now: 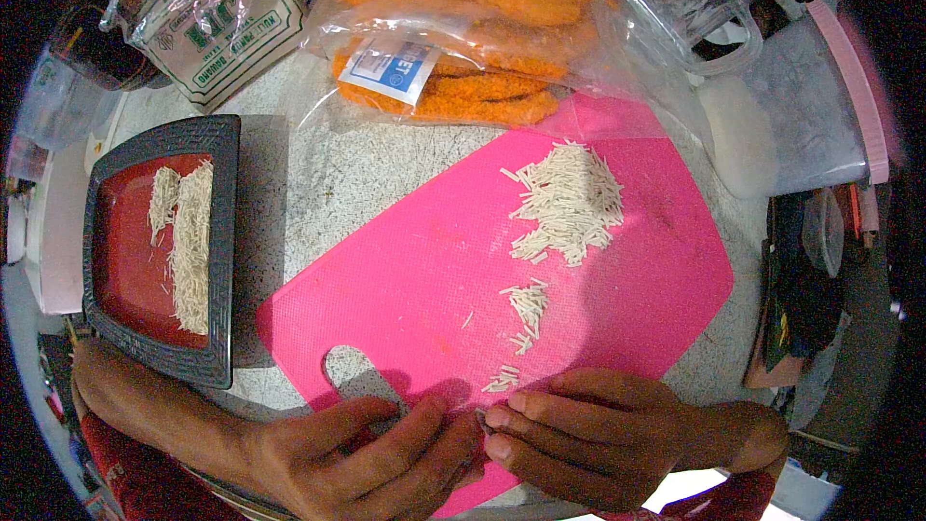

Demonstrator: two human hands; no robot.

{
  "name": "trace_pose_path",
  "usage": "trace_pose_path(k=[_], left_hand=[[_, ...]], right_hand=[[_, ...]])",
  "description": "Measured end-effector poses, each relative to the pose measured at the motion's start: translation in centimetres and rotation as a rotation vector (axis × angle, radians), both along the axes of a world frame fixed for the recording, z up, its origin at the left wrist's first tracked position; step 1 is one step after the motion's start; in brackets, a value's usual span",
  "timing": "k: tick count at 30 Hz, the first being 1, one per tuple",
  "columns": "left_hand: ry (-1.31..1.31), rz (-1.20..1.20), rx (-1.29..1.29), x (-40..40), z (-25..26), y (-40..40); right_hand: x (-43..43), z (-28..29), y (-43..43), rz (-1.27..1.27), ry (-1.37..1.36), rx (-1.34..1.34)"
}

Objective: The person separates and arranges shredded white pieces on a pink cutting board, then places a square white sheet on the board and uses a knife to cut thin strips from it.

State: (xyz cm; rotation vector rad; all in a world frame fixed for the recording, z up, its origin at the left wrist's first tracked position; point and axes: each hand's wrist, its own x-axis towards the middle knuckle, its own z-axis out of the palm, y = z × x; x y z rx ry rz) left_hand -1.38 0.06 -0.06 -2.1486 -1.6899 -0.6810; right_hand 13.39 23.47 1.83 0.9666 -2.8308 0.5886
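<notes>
A pink plastic cutting board [419, 268] lies slanted on a speckled tabletop. On it are a large heap of short whitish sticks, perhaps dough [568, 202], a smaller heap [530, 306] and a few loose pieces [504, 379] close to my fingers. My left hand [369, 456] and my right hand [586, 434] meet at the board's near edge, fingertips almost touching. A small dark thing shows between the fingertips; what it is, and which hand holds it, I cannot tell. At the left, a black-rimmed red tray [233, 231] holds thin whitish strands [192, 253] along its right side.
Clear plastic bags of orange crumb-coated food [463, 79] lie behind the board, partly over its far edge. A printed plastic packet [217, 29] stands back left. At the right are a clear jug [738, 36] and a translucent container with a pink rim [850, 87].
</notes>
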Motion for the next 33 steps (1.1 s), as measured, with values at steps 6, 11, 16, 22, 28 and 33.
trace_pose_path(k=[6,11,16,22,28,33], left_hand=[[0.057,-0.004,0.004,-0.1,-0.2,-0.2],[0.038,-0.002,-0.011,0.1,0.0,-0.2],[0.044,0.024,0.012,0.2,-0.1,-0.2],[0.037,0.009,-0.016,0.2,0.1,-0.3],[0.026,-0.005,-0.003,0.0,0.1,-0.3],[0.004,0.003,0.008,0.2,0.1,-0.1]], right_hand=[[-0.2,0.5,-0.2,-0.007,0.003,0.03],[0.2,-0.7,-0.5,-0.069,0.118,-0.082],[0.6,-0.8,-0.6,-0.122,0.162,-0.185],[0.5,-0.2,-0.1,-0.067,0.066,-0.006],[-0.2,1.0,0.5,0.035,0.001,0.026],[0.3,-2.6,-0.6,-0.078,0.293,-0.139]])
